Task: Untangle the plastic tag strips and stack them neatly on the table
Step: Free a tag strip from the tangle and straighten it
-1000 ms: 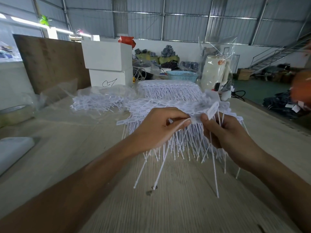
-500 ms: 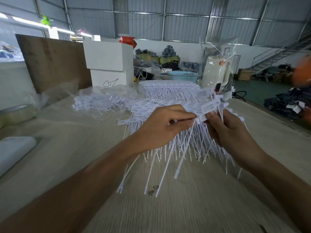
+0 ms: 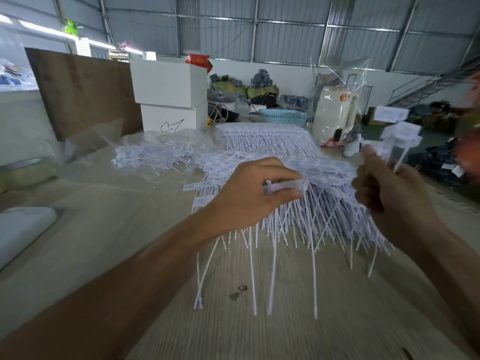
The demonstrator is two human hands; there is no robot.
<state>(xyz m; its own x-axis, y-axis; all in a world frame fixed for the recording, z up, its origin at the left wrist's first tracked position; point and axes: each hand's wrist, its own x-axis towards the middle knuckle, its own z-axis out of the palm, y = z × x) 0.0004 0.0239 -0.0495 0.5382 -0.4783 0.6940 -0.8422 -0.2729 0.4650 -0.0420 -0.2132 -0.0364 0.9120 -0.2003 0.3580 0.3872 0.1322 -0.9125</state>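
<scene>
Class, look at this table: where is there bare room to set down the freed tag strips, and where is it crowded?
Bare tabletop lies left of the left hand, and nearest the camera below the dangling tails. Crowded: the tangled pile between the hands, the bagged strips and neat stack behind.

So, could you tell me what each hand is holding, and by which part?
Left hand grips the tag bundle by its label ends. Right hand holds a few pulled-out tags by their stems.
</scene>
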